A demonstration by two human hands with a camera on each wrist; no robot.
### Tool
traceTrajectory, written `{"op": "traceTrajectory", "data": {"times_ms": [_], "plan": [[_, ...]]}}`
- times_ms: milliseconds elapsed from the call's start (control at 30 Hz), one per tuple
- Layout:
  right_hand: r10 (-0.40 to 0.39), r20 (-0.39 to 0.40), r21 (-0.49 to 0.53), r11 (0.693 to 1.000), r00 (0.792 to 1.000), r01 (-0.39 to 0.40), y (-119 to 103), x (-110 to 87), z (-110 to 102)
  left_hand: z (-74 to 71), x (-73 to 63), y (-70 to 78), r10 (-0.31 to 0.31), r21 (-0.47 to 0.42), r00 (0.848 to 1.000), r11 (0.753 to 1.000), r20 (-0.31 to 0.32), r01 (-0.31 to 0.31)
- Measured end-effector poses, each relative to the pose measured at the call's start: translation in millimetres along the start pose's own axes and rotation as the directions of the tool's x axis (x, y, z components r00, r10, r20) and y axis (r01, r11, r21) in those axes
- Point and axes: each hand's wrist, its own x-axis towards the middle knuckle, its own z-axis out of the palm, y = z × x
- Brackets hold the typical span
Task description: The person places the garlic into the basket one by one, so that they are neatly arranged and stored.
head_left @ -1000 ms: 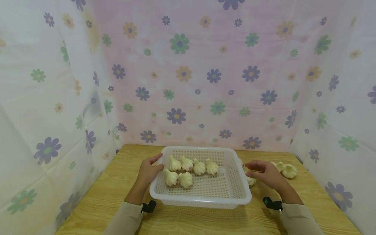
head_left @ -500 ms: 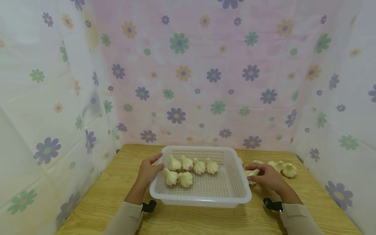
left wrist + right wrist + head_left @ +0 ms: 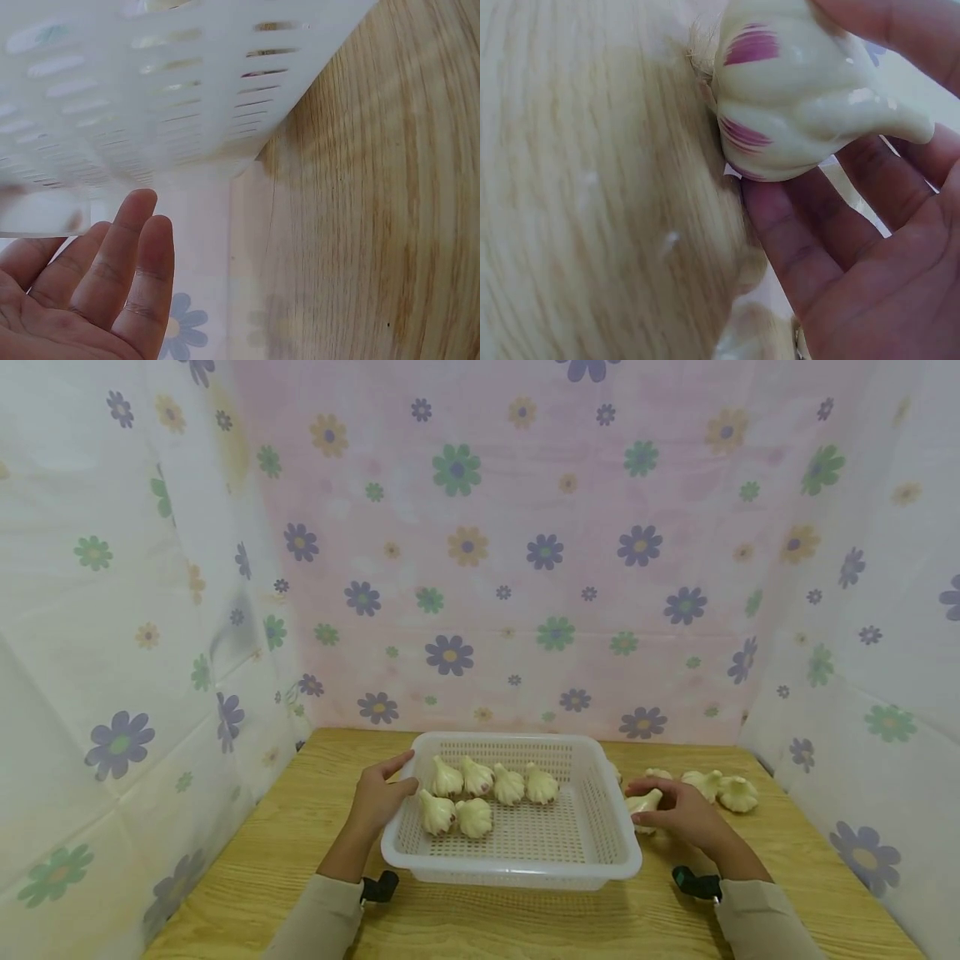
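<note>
A white plastic basket (image 3: pixel 517 870) with slotted walls stands on the wooden table. Inside it, at the left, lie several garlic bulbs (image 3: pixel 475 818), pale with purple streaks. My left hand (image 3: pixel 378 797) holds the basket's left rim, thumb over the edge; in the left wrist view its other fingers (image 3: pixel 112 270) extend beside the outer wall. Just outside the right wall, my right hand (image 3: pixel 686 814) grips another garlic bulb (image 3: pixel 802 97) between thumb and fingers. Its stem points toward the palm, and its root end is close to the table in the right wrist view.
More garlic bulbs (image 3: pixel 738 794) lie on the table (image 3: pixel 480 927) to the right, behind the right hand. One peeks out past the basket's right wall. Flower-printed cloth (image 3: pixel 510 568) encloses the table at the back and both sides.
My right hand has come down onto the garlic bulb beside the basket, and its thumb and fingers have closed round it. The left hand and basket have stayed in place.
</note>
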Motion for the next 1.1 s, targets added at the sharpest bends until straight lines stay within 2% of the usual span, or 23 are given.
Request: {"op": "traceTrajectory", "data": {"times_ms": [167,300,700,1100], "plan": [[0.050,0.034,0.010,0.999,0.998,-0.050,3.1,-0.7,1.3,-1.6,-1.0,-2.8,-0.001,0.002,1.000,1.000,-0.005,0.001],[0.040,0.050,0.006,0.999,0.998,-0.040,6.1,-1.6,1.8,-2.0,-2.3,-4.4,0.007,-0.004,1.000,1.000,-0.001,-0.007],[0.088,0.011,-0.015,0.996,0.996,-0.087,0.9,-4.5,-0.1,0.6,-1.8,-1.9,-0.013,0.000,1.000,1.000,-0.015,0.013],[0.046,-0.020,0.073,0.996,0.999,-0.045,-2.3,-4.1,-4.7,0.7,0.4,-1.3,0.006,-0.020,1.000,1.000,0.003,-0.006]]}}
